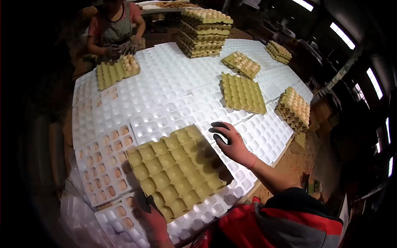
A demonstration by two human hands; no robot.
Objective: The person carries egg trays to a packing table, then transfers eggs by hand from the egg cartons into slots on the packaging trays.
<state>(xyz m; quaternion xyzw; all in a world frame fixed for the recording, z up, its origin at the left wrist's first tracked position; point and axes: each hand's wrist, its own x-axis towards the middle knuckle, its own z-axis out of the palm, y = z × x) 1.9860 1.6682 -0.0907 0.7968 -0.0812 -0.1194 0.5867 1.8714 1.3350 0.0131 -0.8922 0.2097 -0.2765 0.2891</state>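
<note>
A yellowish-green moulded egg tray (173, 165) with bare cups is in front of me, over the white dimpled sheets. My left hand (154, 220), in a red glove with dark fingers, grips its near left edge; part of the fingers is hidden at the tray's side. Off the tray's far right corner, my right hand (232, 144) is in the air with thumb and fingers apart, holding nothing. Its shadow falls across the tray's right side. Left of the tray, a white dimpled sheet (84, 192) carries eggs or brownish shapes in its hollows.
A tall stack of filled egg trays (204, 35) stands at the back. Another bare tray (243, 94), a part-filled tray (242, 64) and an egg stack (294, 105) are at right. Across the table a person (115, 29) handles a half-filled tray (118, 72).
</note>
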